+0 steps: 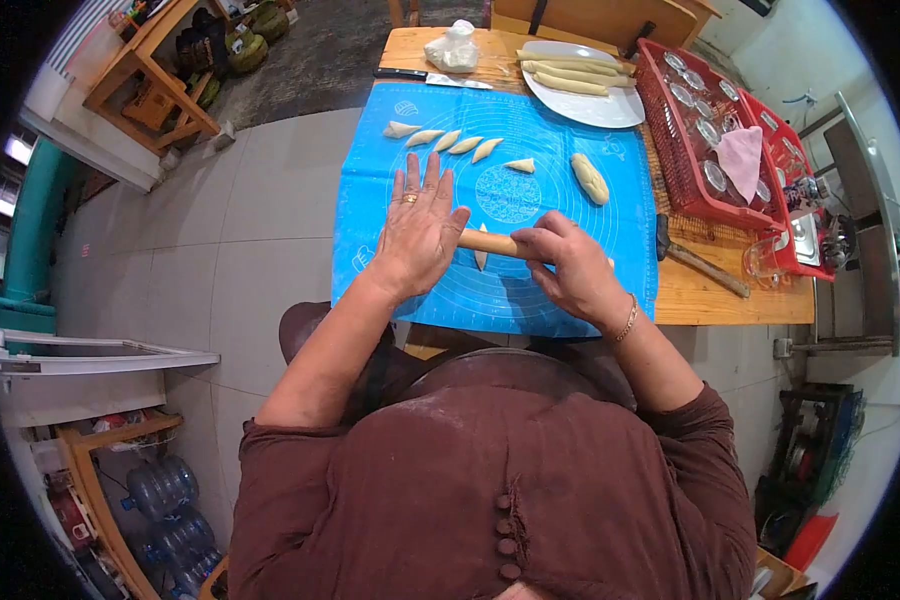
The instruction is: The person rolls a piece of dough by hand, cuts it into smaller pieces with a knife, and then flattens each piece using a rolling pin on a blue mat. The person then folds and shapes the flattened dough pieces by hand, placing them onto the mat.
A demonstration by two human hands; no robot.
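My right hand (572, 262) is closed around one end of a wooden rolling pin (495, 243). My left hand (418, 225), fingers stretched out and a ring on one of them, lies flat by the pin's other end, which it hides. Beneath the pin, a small strip of dough (482, 260) shows on the blue silicone mat (550, 310). Several cut dough pieces (448, 141) form a row beyond my left hand. A single wedge of dough (520, 165) and a thicker, folded lump of dough (589, 179) lie farther right on the mat.
Behind the mat are a knife (435, 78), a knotted white plastic bag (453, 48) and a white plate (610, 112) bearing long dough rolls (570, 75). To the right stand a red basket (670, 150) of glasses, a hammer-like wooden-handled tool (705, 270) and a glass mug (763, 260).
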